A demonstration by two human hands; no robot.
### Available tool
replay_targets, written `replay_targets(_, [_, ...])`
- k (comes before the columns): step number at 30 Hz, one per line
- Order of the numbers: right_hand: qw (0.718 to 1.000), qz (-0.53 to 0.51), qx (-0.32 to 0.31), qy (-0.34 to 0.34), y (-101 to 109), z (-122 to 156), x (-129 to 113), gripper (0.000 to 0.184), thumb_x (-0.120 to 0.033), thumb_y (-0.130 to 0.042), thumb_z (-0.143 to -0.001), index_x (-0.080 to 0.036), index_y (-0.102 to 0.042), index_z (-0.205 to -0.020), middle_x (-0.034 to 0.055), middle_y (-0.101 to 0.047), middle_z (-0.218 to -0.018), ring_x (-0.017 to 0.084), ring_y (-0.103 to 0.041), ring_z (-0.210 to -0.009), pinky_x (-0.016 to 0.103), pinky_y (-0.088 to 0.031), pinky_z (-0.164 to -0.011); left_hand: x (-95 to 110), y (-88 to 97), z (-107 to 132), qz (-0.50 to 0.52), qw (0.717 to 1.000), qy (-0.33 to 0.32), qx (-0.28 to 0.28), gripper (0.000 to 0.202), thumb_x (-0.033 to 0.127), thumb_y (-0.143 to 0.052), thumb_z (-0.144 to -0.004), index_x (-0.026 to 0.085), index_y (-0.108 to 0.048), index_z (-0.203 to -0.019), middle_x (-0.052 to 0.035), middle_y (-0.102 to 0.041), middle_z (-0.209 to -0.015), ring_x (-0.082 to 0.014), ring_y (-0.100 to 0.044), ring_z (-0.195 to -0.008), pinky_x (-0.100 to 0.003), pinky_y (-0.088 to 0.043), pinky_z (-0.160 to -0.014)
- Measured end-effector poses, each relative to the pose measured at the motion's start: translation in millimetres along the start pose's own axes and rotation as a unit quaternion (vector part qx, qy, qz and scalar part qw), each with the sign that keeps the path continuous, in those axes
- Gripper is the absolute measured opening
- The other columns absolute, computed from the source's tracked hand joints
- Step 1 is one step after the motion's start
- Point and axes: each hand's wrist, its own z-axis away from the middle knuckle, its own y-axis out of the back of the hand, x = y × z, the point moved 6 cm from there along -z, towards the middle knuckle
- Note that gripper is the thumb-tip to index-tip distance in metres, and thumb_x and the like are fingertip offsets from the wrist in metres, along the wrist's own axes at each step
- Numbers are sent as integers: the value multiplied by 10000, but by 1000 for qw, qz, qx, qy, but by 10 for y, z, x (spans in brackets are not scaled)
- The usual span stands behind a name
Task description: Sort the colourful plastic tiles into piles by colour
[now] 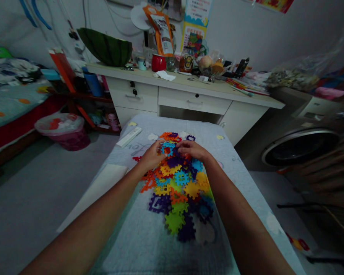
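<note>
A heap of colourful plastic interlocking tiles (174,166) with notched edges lies on the cloth-covered table. My left hand (152,156) is at the far left part of the heap, with its thumb and fingers closed on the edge of a light blue tile (168,149) that has a cut-out middle. Across from it, my right hand (194,149) has its fingers bent in over dark purple and orange tiles; what lies between its fingertips is too small to make out. Nearer to me are a lime green tile (174,222), a purple tile (187,231) and yellow tiles (192,189).
A long white box (129,137) lies at the table's far left. Behind stands a white desk (189,100) bearing a cut watermelon (106,47), a red mug (158,63) and jars. A pink bin (65,133) is left on the floor; a washing machine (298,130) stands right.
</note>
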Motion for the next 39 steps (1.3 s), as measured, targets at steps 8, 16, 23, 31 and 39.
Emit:
replay_targets(8, [958, 226, 171, -46, 145, -563, -68, 379, -343, -632, -793, -177, -638, -1133, 79, -671, -1119, 215, -610, -1043, 343, -466, -925, 267, 195, 419, -150, 988, -6, -36, 707, 432, -647, -760, 224, -428, -1399, -113, -492, -1419, -308, -422, -1334, -485, -319, -1122])
replay_targets(16, [931, 329, 72, -141, -70, -862, 123, 947, -516, -773, -661, -195, -377, -1459, 168, -484, -1431, 320, -485, -1278, 419, -393, -1038, 145, 152, 1031, -293, 944, 22, -151, 1238, 667, -804, -483, 283, -249, -1521, -174, -163, -1598, -444, -118, -1464, -592, -201, -1141])
replay_targets(23, [939, 341, -37, -31, -271, -588, -57, 411, -148, -658, -709, -184, -678, -1118, 51, -688, -1018, 191, -624, -880, 264, -483, -799, 119, 3, 1104, -332, 930, 5, -158, 1194, 600, -819, -498, 314, -259, -1513, -169, -230, -1580, -431, -143, -1464, -600, -174, -1136])
replay_targets(31, [973, 200, -104, 48, -197, 117, -429, 336, -130, -584, -720, -168, -711, -1029, 21, -670, -942, 180, -607, -879, 309, -486, -840, 227, -17, 1044, -317, 943, -42, -92, 792, 493, -661, -772, 271, -343, -1462, -146, -387, -1482, -343, -348, -1370, -521, -273, -1099])
replay_targets(39, [977, 202, -6, 69, 50, 1184, -391, 625, -436, -695, -784, -268, -523, -1361, 79, -512, -1410, 263, -472, -1310, 459, -338, -1122, 365, 56, 1279, -305, 945, -51, -107, 981, 640, -691, -691, 270, -278, -1501, -156, -298, -1528, -399, -254, -1416, -545, -247, -1132])
